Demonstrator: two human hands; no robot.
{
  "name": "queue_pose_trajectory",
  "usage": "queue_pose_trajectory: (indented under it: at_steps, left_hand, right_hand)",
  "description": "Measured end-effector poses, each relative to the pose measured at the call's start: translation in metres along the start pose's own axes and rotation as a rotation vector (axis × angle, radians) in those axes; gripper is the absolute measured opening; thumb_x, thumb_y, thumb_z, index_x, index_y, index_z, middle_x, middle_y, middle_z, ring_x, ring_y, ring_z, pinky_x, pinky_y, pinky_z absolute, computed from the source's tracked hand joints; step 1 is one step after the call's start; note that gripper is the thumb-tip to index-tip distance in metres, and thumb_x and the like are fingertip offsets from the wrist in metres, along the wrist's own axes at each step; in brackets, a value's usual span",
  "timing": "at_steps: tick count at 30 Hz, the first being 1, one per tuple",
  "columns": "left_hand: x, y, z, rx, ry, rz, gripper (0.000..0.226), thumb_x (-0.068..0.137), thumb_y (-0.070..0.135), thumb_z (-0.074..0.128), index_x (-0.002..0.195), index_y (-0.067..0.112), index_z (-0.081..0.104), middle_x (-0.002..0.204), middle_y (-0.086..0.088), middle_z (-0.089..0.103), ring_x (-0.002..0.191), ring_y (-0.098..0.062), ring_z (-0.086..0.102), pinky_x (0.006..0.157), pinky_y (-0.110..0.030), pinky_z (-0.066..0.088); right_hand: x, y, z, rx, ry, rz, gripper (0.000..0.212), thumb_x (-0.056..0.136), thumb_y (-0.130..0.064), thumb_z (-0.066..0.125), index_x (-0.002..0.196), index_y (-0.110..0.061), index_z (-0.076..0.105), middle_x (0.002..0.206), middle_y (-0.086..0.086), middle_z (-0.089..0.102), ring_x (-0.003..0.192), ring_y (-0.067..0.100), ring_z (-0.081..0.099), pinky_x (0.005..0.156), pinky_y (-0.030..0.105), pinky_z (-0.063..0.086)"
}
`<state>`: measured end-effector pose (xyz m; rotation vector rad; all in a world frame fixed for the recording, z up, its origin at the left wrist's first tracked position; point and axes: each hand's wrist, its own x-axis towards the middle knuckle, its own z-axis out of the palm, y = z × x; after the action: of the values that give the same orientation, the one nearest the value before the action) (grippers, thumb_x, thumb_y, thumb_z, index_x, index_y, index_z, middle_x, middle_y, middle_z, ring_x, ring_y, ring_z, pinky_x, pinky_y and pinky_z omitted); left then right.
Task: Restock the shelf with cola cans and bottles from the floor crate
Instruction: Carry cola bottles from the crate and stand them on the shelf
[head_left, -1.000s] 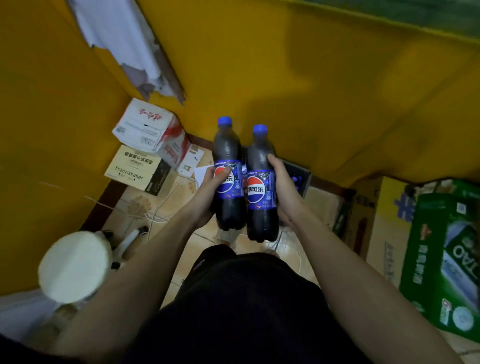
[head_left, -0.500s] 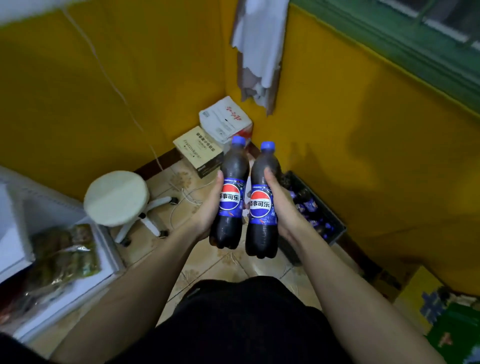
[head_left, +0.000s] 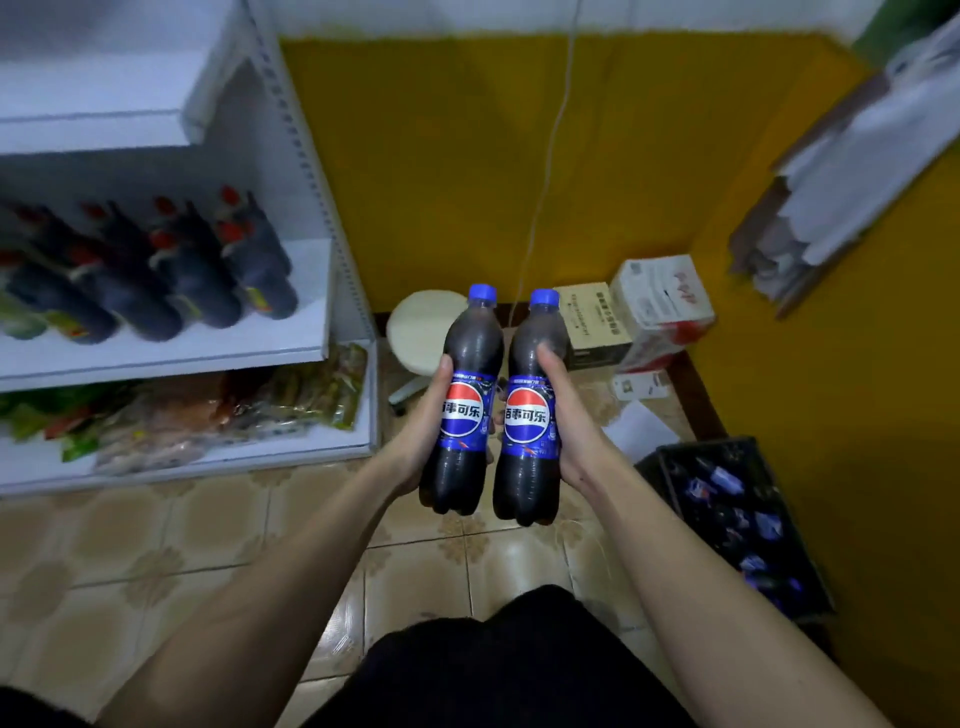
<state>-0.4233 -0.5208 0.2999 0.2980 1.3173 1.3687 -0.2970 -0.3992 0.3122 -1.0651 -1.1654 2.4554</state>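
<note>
Two tiers of a white shelf unit (head_left: 311, 291) fill the left of the view: the upper tier carries dark bottles with red caps (head_left: 171, 270), blurred, and the lower one holds packets of snacks (head_left: 208, 415). At the right, on the tiled floor against the yellow wall, sits a black crate (head_left: 670, 462) with blue-labelled drinks inside. Further back stand two cardboard boxes (head_left: 660, 301) and a round white stool (head_left: 415, 327).

Between shelf and crate, both arms reach forward, each holding an upright cola bottle, the two almost touching. The left hand (head_left: 421, 431) wraps the left bottle (head_left: 465, 415) from its outer side, thumb up along the shoulder. The right hand (head_left: 571, 421) grips the right bottle (head_left: 530, 421) likewise, thumb on the upper body, fingers curled behind. Both bottles wear blue caps and blue labels.
</note>
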Motion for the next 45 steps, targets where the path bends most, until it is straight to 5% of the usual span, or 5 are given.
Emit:
queue_pose_trajectory:
  at_steps: [12,20,27,32,45]
  left_hand:
    - [-0.17,0.039,-0.157,-0.152,0.466,0.269,0.078,0.083,0.075,0.036,0.101,0.004,0.064,0.074,-0.017,0.065,0.057,-0.028,0.064,0.055,-0.036,0.057]
    - [-0.222,0.129,-0.24,-0.221,0.699,0.45,0.073,0.091,0.072,0.036,0.119,0.012,0.067,0.108,-0.019,0.073,0.092,-0.033,0.069,0.082,-0.046,0.058]
    - [-0.245,0.222,-0.303,-0.242,0.766,0.564,0.073,0.092,0.072,0.033,0.101,0.006,0.065,0.076,-0.014,0.072,0.06,-0.024,0.068,0.056,-0.033,0.059]
    - [-0.251,0.272,-0.353,-0.233,0.83,0.666,0.077,0.089,0.074,0.036,0.113,0.007,0.065,0.086,-0.015,0.071,0.067,-0.025,0.069,0.066,-0.038,0.06]
    - [-0.25,0.361,-0.489,-0.151,0.821,0.806,0.07,0.073,0.051,0.076,0.12,0.007,0.047,0.081,-0.016,0.066,0.061,-0.032,0.066,0.06,-0.039,0.059]
  right_hand:
    - [0.014,0.057,0.234,-0.204,-0.408,0.057,0.08,0.068,-0.063,0.078,0.12,-0.004,0.064,0.099,0.02,0.069,0.085,0.034,0.066,0.086,0.051,0.055]
    - [0.041,0.021,0.383,-0.342,-0.665,-0.003,0.074,0.072,-0.062,0.075,0.119,-0.006,0.065,0.101,0.021,0.072,0.084,0.031,0.069,0.077,0.044,0.059]
    - [0.084,-0.025,0.504,-0.402,-0.875,-0.047,0.068,0.078,-0.064,0.067,0.114,-0.006,0.065,0.085,0.012,0.071,0.069,0.024,0.068,0.068,0.036,0.057]
    - [0.11,-0.044,0.576,-0.436,-0.951,-0.074,0.063,0.078,-0.064,0.07,0.106,-0.008,0.066,0.087,0.014,0.071,0.072,0.027,0.068,0.08,0.045,0.055]
    - [0.167,-0.065,0.707,-0.451,-0.948,-0.17,0.064,0.077,-0.052,0.068,0.117,-0.002,0.061,0.08,0.012,0.072,0.062,0.022,0.069,0.054,0.03,0.058]
